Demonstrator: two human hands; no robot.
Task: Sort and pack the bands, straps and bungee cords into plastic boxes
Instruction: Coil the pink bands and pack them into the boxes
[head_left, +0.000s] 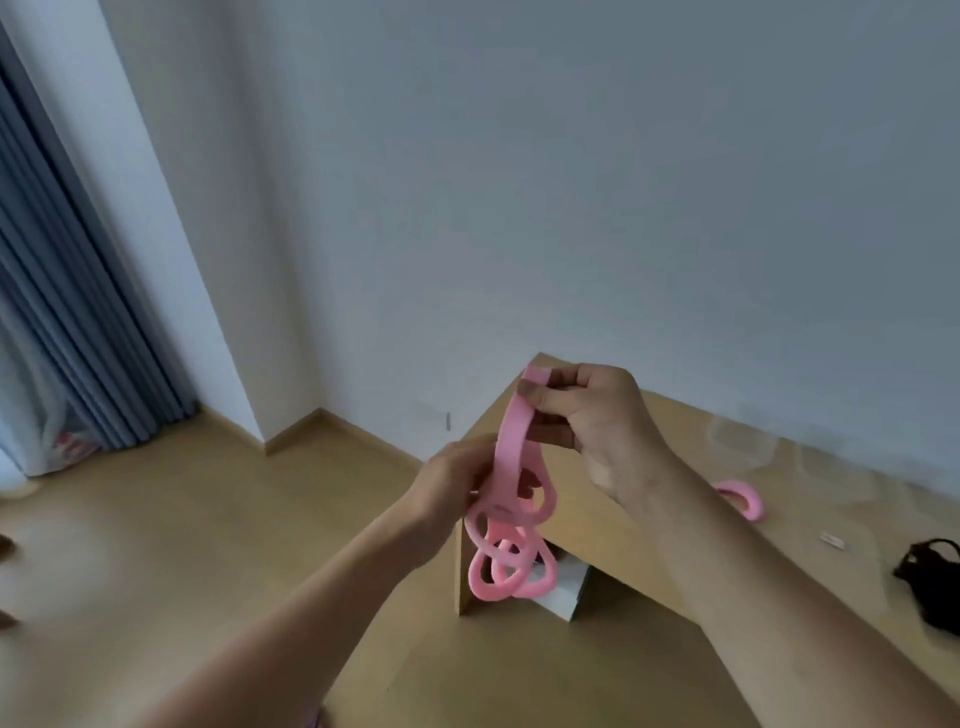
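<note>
Both hands are up in front of the wall, above the left end of the wooden table (649, 525), working one pink band (511, 457) — a flat elastic strip whose lower part hangs in a knot of tangled loops. The right hand (597, 426) pinches the top end of the strip between thumb and curled fingers; the left hand (452, 480) grips it lower down, just above the tangle. The step in hand looks like untangling or straightening the band before packing. To do it well, I would keep the top pinch firm and draw the left hand slowly down the strip, letting the loops fall open under their own weight rather than tugging — elastic pulled hard will likely tighten the snarl or snap back. Another pink piece (743, 499) lies on the table to the right, and a dark strap bundle (930, 587) sits at the far right edge. Faint clear plastic boxes (743, 441) seem to stand near the wall, too blurred to be sure.
</note>
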